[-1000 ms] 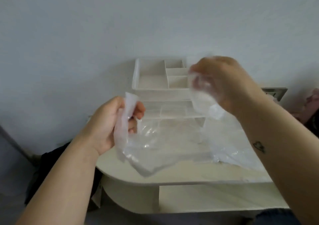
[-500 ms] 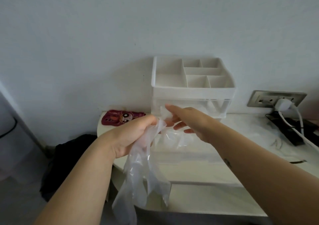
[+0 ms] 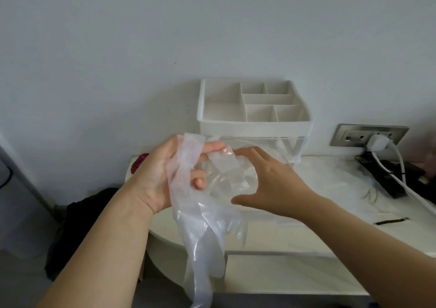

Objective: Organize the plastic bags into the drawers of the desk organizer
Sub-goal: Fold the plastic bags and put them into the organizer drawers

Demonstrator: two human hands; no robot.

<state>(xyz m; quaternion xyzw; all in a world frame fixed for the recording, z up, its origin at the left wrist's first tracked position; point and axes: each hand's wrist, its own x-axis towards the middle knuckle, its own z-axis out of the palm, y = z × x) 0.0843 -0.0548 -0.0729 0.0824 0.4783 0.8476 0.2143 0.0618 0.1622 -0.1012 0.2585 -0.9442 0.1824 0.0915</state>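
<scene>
Fingers (image 3: 200, 183) of the left hand (image 3: 158, 173) gripped the plastic bag (image 3: 205, 227); the right hand (image 3: 269, 182) lay spread against it. It dangled before the surface (image 3: 306, 237) and the organizer (image 3: 254, 123) standing there; I'd fold it compact for a drawer.

The left hand (image 3: 162, 173) has raised the plastic bag (image 3: 203, 213) higher, and the right hand (image 3: 266, 185) now spreads flat against it.

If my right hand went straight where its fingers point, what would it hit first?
Probably the bag gripped by the left hand; the organizer stands behind, depth unclear.
</scene>
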